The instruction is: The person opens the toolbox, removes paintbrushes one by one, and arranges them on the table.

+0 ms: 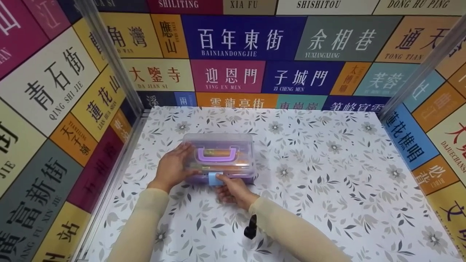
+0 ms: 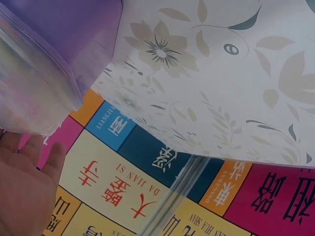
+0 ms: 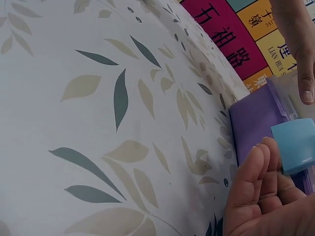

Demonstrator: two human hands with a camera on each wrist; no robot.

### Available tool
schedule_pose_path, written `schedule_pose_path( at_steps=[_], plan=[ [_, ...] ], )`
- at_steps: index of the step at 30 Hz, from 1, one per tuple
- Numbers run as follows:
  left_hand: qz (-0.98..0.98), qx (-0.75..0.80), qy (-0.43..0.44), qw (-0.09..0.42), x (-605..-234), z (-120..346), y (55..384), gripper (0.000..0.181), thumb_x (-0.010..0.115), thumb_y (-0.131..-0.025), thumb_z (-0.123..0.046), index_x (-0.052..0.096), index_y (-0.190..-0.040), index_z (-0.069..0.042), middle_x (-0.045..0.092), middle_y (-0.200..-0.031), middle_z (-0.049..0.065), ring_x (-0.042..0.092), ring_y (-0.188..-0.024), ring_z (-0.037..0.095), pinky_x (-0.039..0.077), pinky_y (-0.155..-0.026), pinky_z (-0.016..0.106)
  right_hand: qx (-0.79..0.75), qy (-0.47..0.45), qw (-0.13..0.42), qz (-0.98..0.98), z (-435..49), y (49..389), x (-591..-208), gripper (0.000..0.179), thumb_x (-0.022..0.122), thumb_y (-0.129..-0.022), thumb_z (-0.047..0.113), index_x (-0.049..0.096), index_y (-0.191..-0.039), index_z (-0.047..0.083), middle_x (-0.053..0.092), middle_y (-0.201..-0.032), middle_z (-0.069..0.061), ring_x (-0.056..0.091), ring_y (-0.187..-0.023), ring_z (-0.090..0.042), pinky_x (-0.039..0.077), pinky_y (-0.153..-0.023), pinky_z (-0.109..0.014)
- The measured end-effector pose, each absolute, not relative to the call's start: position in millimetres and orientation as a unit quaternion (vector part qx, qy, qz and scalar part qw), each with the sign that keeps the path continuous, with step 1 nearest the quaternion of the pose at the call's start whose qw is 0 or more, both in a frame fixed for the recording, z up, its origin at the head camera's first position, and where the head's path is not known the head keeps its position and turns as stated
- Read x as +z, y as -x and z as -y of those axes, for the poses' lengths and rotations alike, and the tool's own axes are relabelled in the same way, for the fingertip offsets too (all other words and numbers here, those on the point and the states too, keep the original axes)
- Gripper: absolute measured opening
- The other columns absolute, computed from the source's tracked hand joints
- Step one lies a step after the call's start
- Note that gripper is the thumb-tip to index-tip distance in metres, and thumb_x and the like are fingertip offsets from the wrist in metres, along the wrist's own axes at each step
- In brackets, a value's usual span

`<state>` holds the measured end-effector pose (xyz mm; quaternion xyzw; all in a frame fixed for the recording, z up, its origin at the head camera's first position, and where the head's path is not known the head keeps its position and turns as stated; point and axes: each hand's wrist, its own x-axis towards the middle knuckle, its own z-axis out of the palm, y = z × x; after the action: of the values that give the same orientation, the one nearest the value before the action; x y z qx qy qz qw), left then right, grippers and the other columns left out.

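A clear-lidded plastic storage box [image 1: 245,149] with a purple base [image 2: 93,37] sits on the patterned tabletop. A lilac handle [image 1: 217,158] lies on its lid, and a light blue latch [image 1: 214,178] is at the front. Orange and yellow-green long items [image 1: 233,168] show through the lid. My left hand [image 1: 174,168] rests against the box's left end, fingers on the lid and extended thumb along its front. My right hand [image 1: 235,191] pinches the latch, its thumb on the latch face and bent fingers below. In the right wrist view the latch hides that thumb.
The white tabletop [image 1: 313,203] has a grey leaf and flower print. Printed walls [image 1: 244,36] with Chinese place names enclose it at the back and both sides. Metal posts [image 1: 113,54] stand at the corners. A black object [image 1: 250,229] is by the right sleeve cuff.
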<state>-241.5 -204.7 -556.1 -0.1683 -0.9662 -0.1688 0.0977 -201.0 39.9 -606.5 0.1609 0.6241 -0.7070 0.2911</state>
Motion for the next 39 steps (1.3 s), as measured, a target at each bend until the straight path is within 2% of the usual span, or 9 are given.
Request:
schedule_pose_path(
  at_steps=[10,17,25,27,31,34,37,39],
  plan=[
    [0.966,-0.168,0.168,0.099,-556,204,240,0.095,0.083,-0.07,-0.06,0.053,-0.146,-0.012,0.044,-0.152,0.007,0.037,-0.142,0.026,0.032,-0.114,0.047,-0.702,-0.148,0.293,-0.631,-42,200,-603,0.076,0.069,-0.08,0.068,0.072,-0.097,-0.005,0.069,-0.076,-0.006,0.058,-0.053,-0.01,0.053,-0.048,-0.025],
    [0.966,-0.166,0.172,0.095,-557,205,241,0.095,0.083,-0.071,-0.058,0.051,-0.147,-0.012,0.044,-0.153,0.006,0.036,-0.142,0.026,0.032,-0.113,0.047,-0.687,-0.151,0.298,-0.646,-44,199,-605,0.074,0.075,-0.079,0.058,0.069,-0.108,-0.01,0.072,-0.085,-0.012,0.061,-0.056,-0.012,0.055,-0.05,-0.026],
    [0.965,-0.174,0.171,0.099,-558,204,241,0.095,0.084,-0.07,-0.057,0.051,-0.147,-0.013,0.044,-0.153,0.006,0.037,-0.142,0.026,0.033,-0.113,0.048,-0.649,-0.077,0.296,-0.697,-54,197,-609,0.045,0.076,-0.083,0.034,0.072,-0.106,-0.004,0.072,-0.086,-0.015,0.062,-0.059,-0.015,0.053,-0.051,-0.027],
    [0.964,-0.178,0.169,0.099,-558,203,241,0.095,0.084,-0.07,-0.057,0.051,-0.147,-0.013,0.044,-0.153,0.006,0.037,-0.142,0.026,0.032,-0.113,0.047,-0.636,-0.045,0.297,-0.711,-62,196,-609,0.039,0.074,-0.085,0.028,0.072,-0.104,-0.006,0.072,-0.085,-0.014,0.061,-0.061,-0.014,0.051,-0.051,-0.026],
    [0.964,-0.184,0.167,0.093,-559,202,240,0.096,0.084,-0.071,-0.058,0.05,-0.148,-0.013,0.042,-0.154,0.006,0.034,-0.143,0.026,0.032,-0.114,0.048,-0.588,0.017,0.289,-0.755,-90,194,-605,0.031,0.07,-0.088,0.024,0.074,-0.103,-0.003,0.072,-0.087,-0.016,0.063,-0.067,-0.018,0.054,-0.057,-0.031],
    [0.966,-0.183,0.162,0.084,-558,204,239,0.096,0.083,-0.072,-0.058,0.048,-0.15,-0.015,0.039,-0.156,0.004,0.032,-0.144,0.025,0.031,-0.115,0.046,-0.533,0.049,0.247,-0.808,-116,195,-599,0.024,0.072,-0.088,0.024,0.076,-0.1,0.004,0.073,-0.087,-0.013,0.066,-0.069,-0.021,0.057,-0.061,-0.035],
    [0.967,-0.186,0.156,0.078,-558,206,238,0.095,0.084,-0.072,-0.055,0.047,-0.15,-0.015,0.038,-0.157,0.004,0.031,-0.145,0.024,0.03,-0.115,0.046,-0.475,0.059,0.164,-0.863,-138,199,-592,0.02,0.075,-0.086,0.027,0.076,-0.095,0.01,0.071,-0.082,-0.003,0.064,-0.069,-0.017,0.056,-0.065,-0.034],
    [0.966,-0.192,0.154,0.075,-559,205,238,0.095,0.085,-0.073,-0.053,0.046,-0.151,-0.015,0.037,-0.157,0.004,0.03,-0.145,0.024,0.03,-0.115,0.046,-0.442,0.052,0.102,-0.889,-150,202,-588,0.023,0.078,-0.084,0.031,0.075,-0.097,0.011,0.07,-0.083,0.003,0.064,-0.072,-0.015,0.055,-0.069,-0.033]
  ],
)
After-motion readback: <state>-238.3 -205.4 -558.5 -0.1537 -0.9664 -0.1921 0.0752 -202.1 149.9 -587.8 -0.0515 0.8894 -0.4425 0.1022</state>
